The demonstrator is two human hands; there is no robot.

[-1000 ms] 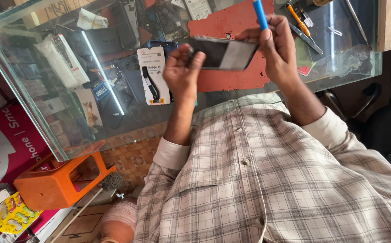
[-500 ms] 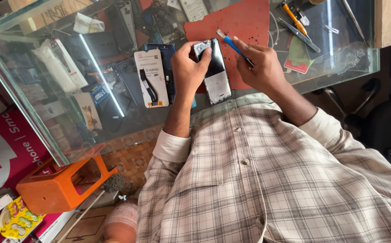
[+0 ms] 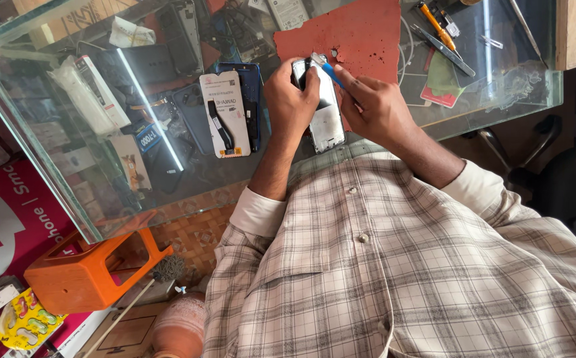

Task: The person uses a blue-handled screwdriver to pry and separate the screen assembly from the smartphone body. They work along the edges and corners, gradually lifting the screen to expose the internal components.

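My left hand (image 3: 291, 99) grips the top end of an opened phone (image 3: 327, 126) with a silvery inner face. The phone lies lengthwise on the glass counter (image 3: 500, 93), at the near edge of a red work mat (image 3: 361, 30). My right hand (image 3: 375, 109) holds a thin blue-handled tool (image 3: 328, 71) like a pen. Its tip rests at the phone's upper end, just beside my left thumb. Both forearms come out of rolled checked shirt sleeves.
A white carded accessory pack (image 3: 225, 114) and a blue phone case lie left of the phone. An orange screwdriver (image 3: 437, 26) and tweezers sit at the far right of the counter. An orange stool (image 3: 79, 275) stands on the floor to the left, a black chair (image 3: 566, 185) to the right.
The phone was held sideways in the air, then turned upright and brought down onto the counter. The blue tool moved from above the phone to its upper end.
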